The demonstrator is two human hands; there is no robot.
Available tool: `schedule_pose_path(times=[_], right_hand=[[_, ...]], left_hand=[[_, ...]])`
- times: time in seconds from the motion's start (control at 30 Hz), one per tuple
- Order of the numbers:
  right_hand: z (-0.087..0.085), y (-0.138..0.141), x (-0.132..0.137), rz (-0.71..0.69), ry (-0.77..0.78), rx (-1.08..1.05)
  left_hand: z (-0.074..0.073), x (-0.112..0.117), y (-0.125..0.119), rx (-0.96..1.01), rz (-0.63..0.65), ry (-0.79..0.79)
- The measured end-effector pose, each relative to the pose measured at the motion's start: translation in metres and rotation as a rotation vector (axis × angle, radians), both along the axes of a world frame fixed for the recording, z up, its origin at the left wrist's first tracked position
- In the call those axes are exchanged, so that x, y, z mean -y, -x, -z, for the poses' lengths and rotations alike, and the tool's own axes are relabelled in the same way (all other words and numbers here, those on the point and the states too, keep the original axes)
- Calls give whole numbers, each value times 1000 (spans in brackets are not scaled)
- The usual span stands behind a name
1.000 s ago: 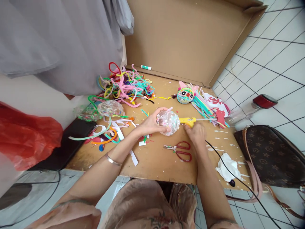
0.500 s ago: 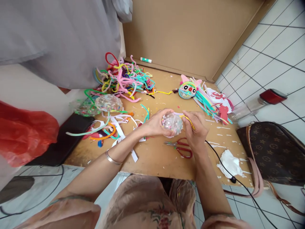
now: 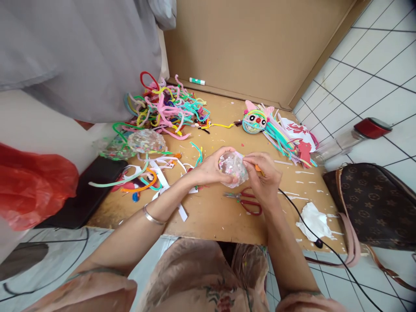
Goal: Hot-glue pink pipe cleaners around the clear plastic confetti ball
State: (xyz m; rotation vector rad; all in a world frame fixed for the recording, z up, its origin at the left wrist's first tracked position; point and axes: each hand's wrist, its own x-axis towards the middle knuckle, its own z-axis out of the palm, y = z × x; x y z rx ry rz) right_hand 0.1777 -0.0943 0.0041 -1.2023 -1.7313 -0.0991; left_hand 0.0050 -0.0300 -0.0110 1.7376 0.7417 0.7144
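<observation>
My left hand (image 3: 217, 167) is wrapped round a clear ball (image 3: 232, 168) speckled with small coloured bits, held over the table. At the ball's upper right, my right hand (image 3: 264, 173) pinches a pipe cleaner (image 3: 258, 169); only a short yellow-orange stretch of it shows among the fingers. A pale lilac strip (image 3: 239, 154) lies along the top of the ball. Just below the hands are red-handled scissors (image 3: 248, 203), lying flat on the wooden table (image 3: 208, 225) with nobody touching them.
A tangled heap of pipe cleaners (image 3: 169, 104) fills the back left, near a clear plastic bag (image 3: 147, 141). Behind sits a decorated face ball (image 3: 255, 121) with streamers. On the right are a bottle (image 3: 354, 136), a crumpled tissue (image 3: 314, 221), a black cable (image 3: 302, 219) and a brown handbag (image 3: 377, 203).
The right fingers have shifted slightly left, closer against the ball, and less of the pipe cleaner shows. My left hand keeps its hold on the ball.
</observation>
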Motion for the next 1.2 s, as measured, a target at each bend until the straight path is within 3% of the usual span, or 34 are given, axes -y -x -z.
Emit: schedule_pose_path(times=[0.43,0.83,1.2], right_hand=[[-4,3,0,-33,13,46],[1,2,-2,-59,-12,86],[5,4,-3,-117,-19,-3]], left_hand=[[-2,0,1,10,-13,11],[0,-1,0,-20,-29,-11],[0,-1,0,-40,-31,47]])
